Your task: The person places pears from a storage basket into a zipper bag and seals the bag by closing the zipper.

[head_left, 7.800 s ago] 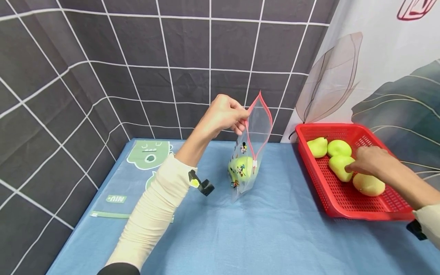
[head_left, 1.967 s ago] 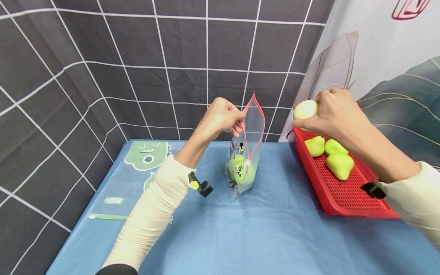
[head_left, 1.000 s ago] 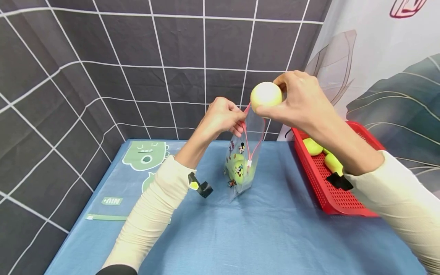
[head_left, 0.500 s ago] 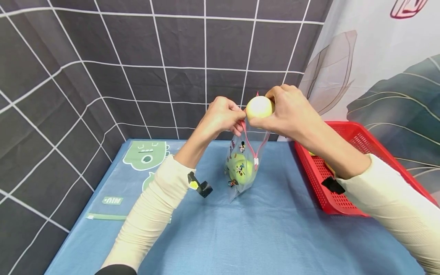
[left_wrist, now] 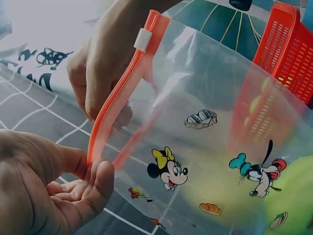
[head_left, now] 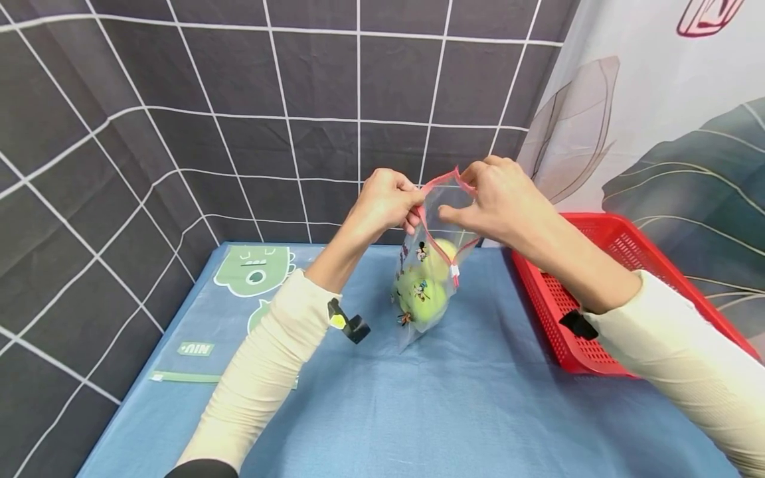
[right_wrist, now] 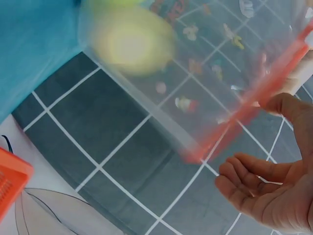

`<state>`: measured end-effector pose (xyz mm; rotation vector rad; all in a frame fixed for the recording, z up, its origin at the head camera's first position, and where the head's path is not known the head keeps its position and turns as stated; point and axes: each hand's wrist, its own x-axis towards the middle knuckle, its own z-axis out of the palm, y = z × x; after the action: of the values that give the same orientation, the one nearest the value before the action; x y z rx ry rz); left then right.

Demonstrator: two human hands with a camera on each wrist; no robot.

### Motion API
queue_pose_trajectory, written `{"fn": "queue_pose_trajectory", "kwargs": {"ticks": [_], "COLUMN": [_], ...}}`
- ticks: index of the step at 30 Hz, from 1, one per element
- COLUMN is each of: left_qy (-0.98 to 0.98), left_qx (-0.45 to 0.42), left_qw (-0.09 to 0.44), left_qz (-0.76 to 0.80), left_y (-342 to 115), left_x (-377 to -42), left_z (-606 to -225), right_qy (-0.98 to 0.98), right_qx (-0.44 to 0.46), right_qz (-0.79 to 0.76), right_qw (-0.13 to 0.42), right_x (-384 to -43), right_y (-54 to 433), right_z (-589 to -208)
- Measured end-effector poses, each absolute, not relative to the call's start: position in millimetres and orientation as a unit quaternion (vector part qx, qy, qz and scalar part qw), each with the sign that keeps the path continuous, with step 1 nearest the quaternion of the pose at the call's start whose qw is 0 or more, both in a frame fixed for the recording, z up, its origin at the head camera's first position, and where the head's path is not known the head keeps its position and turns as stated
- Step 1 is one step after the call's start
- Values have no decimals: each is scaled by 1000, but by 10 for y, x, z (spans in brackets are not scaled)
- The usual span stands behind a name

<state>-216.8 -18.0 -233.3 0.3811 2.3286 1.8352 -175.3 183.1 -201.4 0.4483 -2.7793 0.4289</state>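
Note:
My left hand (head_left: 388,202) pinches the red rim of a clear zip bag (head_left: 412,262) printed with cartoon figures. The bag's mouth gapes, with a white slider (head_left: 455,271) on the rim. Inside, a yellow fruit (head_left: 441,255) rests above green fruit (head_left: 421,300), seen through the plastic. My right hand (head_left: 499,192) is at the far side of the mouth with nothing in its grasp. In the right wrist view, thumb and fingers of the right hand (right_wrist: 274,181) stand apart beside the red rim. The left wrist view shows the left thumb (left_wrist: 73,160) against the rim.
A red plastic basket (head_left: 687,299) stands at the right, its fruit mostly hidden behind the right forearm. Another flat zip bag (head_left: 197,318) with green animal prints lies on the blue cloth at the left, partly under the left sleeve. A dark gridded curtain (head_left: 317,79) hangs behind.
The right hand took the yellow fruit from the basket, carried it left to the bag and let it go; it now lies inside. The left hand kept its pinch on the rim.

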Motion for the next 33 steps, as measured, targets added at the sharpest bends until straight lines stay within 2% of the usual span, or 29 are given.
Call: {"fn": "queue_pose_trajectory", "kwargs": {"ticks": [6,19,27,33], "left_qy": [794,801,796,797], "left_qx": [118,114,114,112], "left_qw": [89,80,83,79], "left_qz": [590,582,588,588], "left_y": [-168,-142,-141,-144], "left_x": [-2182,-2187,-2184,-2185], "left_z": [-2388,-2393,-2393,-2399], "right_qy": [-968,-965,-952,-937], "right_qx": [128,117,123,161], "right_qz": [156,166,197,210], "right_qw": [148,163,198,229], "right_x": [-1755,-1783,-1695,-1597], "right_y": [1894,2038,2094,2115], "right_z": [-1995,-2049,-2169,-2313]}}
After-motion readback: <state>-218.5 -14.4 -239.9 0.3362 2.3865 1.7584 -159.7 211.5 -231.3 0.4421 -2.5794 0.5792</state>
